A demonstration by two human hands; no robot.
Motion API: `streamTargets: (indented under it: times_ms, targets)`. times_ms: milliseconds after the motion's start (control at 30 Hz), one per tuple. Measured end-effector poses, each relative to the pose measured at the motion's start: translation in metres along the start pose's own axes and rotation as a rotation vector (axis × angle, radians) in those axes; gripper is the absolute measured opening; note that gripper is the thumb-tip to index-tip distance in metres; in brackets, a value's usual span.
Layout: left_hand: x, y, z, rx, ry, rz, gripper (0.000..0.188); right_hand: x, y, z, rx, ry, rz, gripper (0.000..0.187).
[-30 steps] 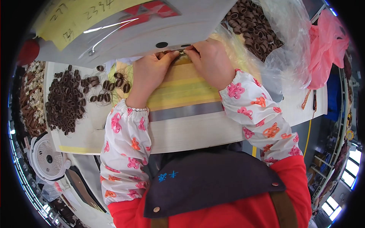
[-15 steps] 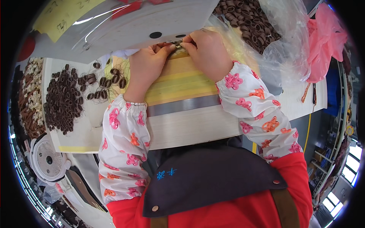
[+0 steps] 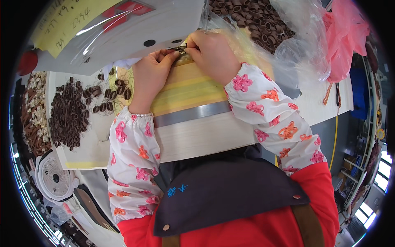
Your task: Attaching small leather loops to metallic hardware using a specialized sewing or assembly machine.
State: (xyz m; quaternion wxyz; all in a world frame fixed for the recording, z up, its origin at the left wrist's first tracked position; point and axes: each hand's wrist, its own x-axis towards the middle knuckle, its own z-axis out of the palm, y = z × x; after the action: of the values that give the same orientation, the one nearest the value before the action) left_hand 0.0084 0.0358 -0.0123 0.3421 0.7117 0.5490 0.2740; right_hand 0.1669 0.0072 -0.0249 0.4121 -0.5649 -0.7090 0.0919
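Observation:
Both my hands work close together under the body of a grey-white sewing machine [image 3: 127, 39]. My left hand [image 3: 153, 72] pinches with thumb and forefinger near the machine's metal parts [image 3: 181, 48], at a small dark piece too hidden to name. My right hand [image 3: 214, 53] is closed just beside it, thumb against curled fingers; whatever it grips is hidden. Below the fingers lies the machine's bed, covered with yellow tape [image 3: 189, 88]. To the left lies a heap of small brown loops [image 3: 68, 113] with loose thread ends, and several scattered loops [image 3: 108, 94] lie nearer my left wrist.
A clear plastic bag [image 3: 306, 49] with many brown loops [image 3: 263, 24] lies at the far right, beside a pink plastic bag [image 3: 345, 41]. A dark-handled tool [image 3: 338, 94] lies near the table's right end. A white fan [image 3: 54, 175] stands at the lower left.
The whole view has shifted slightly, so the machine and my hands sit further left. My right fingertips have drawn a little up from the left ones; the left hand keeps its pinch.

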Motion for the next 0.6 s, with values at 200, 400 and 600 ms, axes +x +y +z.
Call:
streamTargets:
  times_ms: [200, 400, 600]
  targets:
    - [-0.019, 0.009, 0.003, 0.158, 0.139, 0.427, 0.025, -0.004, -0.005, -0.018, 0.040, 0.017, -0.067, 0.012]
    - [-0.047, -0.011, -0.030, 0.380, 0.269, 0.555, 0.031, 0.003, 0.021, -0.082, -0.278, 0.074, 0.000, 0.012]
    - [-0.050, -0.031, -0.071, 0.127, 0.253, 0.142, 0.017, 0.015, 0.059, -0.098, -0.410, -0.017, -0.015, 0.017]
